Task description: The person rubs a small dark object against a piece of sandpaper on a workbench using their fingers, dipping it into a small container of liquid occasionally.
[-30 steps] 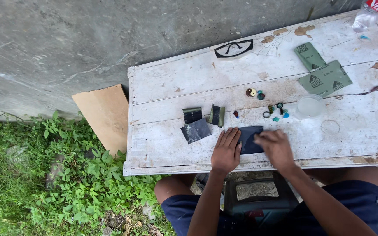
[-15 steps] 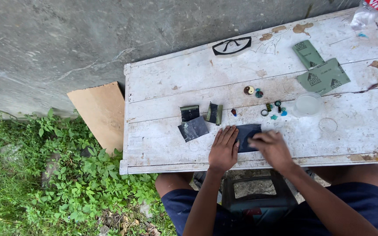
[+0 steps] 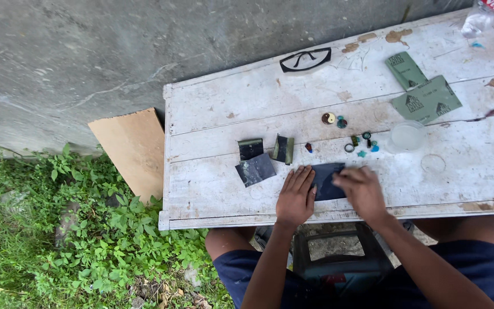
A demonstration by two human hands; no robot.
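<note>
Left hand [image 3: 296, 197]: flat on the tabletop [image 3: 212, 189], fingers spread, grip released, pressing the left edge of the dark sheet [image 3: 325, 180].
Right hand [image 3: 363, 191]: on the right part of the sheet, fingers curled down; whether the grip is pinching something small there cannot be told, as the hand is blurred.
Dark sheet: flat near the front edge of the tabletop, between the two hands, partly covered by both.
Scraps [image 3: 255, 169]: dark pieces just left of the left hand, with two folded ones [image 3: 284, 149] behind them.
Beads [image 3: 361, 143]: small coloured bits and rings just beyond the right hand, apart from it.
Cup [image 3: 407, 136]: clear, to the right of the beads.
Green sheets [image 3: 427, 100]: two, at the far right.
Glasses [image 3: 305, 59]: at the far edge.
Bottle [image 3: 481, 14]: clear, at the far right corner.
Cardboard [image 3: 132, 149]: leaning by the tabletop's left side, above weeds [image 3: 64, 240].
Stool [image 3: 338, 260]: under the tabletop, between the knees.
</note>
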